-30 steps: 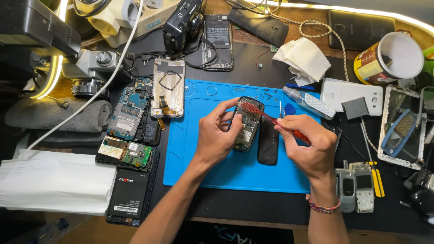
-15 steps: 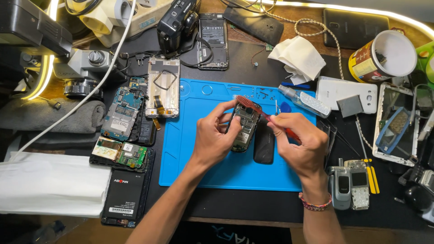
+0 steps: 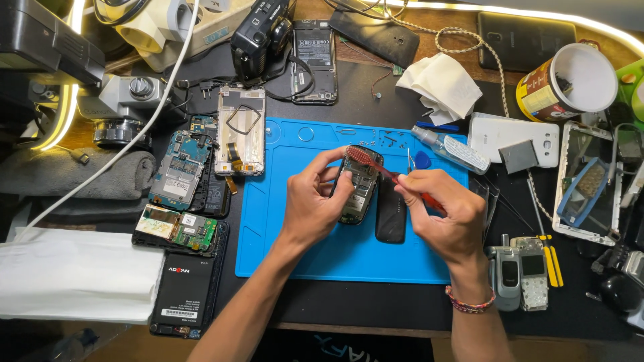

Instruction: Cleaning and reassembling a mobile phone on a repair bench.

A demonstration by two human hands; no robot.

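A small dark phone body (image 3: pixel 357 190) (back cover off, inner parts exposed) was gripped upright in the left hand (image 3: pixel 310 206) above the blue work mat (image 3: pixel 282 228); a red toothbrush (image 3: pixel 386 171) was pinched in the closed right hand (image 3: pixel 448 214), its bristles laid on the phone's top edge. A black back cover (image 3: pixel 391 218) was left flat just beside the phone; a white-mouthed tin can (image 3: pixel 567 87) was seen at the far right, something small and dark inside, not identifiable.

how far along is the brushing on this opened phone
Done: the back cover is off, lying on the blue mat. In hand: the left hand holds the opened phone while the right hand sets a red toothbrush at its top end. Left: the cover is not refitted.
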